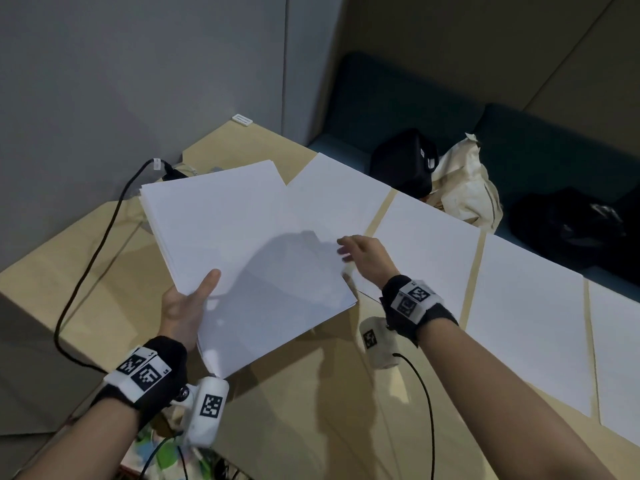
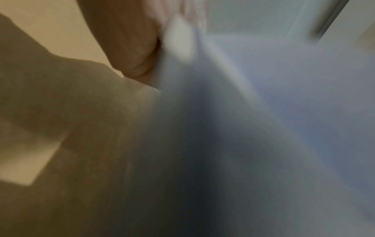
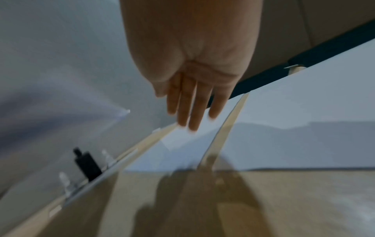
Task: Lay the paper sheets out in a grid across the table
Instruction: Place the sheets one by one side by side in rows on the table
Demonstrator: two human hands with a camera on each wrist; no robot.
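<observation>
Plainly white, blank paper stack (image 1: 242, 244) in left hand (image 1: 181, 313).

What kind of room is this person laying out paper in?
Probably an office or meeting nook: a light wooden table stands against grey wall panels, with a dark teal upholstered bench behind it holding a black bag and a cream cloth tote.
</observation>
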